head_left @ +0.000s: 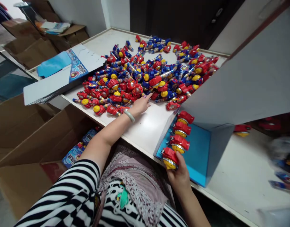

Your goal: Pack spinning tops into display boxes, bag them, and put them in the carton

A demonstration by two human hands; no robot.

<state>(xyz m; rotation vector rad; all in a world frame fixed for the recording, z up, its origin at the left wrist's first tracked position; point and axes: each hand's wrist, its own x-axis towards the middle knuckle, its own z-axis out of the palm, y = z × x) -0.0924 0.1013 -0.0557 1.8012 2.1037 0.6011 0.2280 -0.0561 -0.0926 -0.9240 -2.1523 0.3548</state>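
Observation:
A large heap of red, blue and yellow toys [133, 85] covers the back of the white table. My left hand [142, 104], with a pale bangle at the wrist, reaches to the near edge of the heap, its index finger stretched out; whether its fingertips hold a toy is unclear. At the right, my right hand [179, 171] grips a red toy with a yellow part [170, 157]. That toy is the nearest in a row with other red toys [181, 128], inside an upright open display box [198, 154] with a blue inner face.
Flat printed cards [50, 86] are stacked at the table's left edge. Below them stands an open cardboard box [57, 138] with blue packages [72, 156] in it. More toys [285, 179] and clear plastic lie at the far right. A dark door [178, 22] is behind the table.

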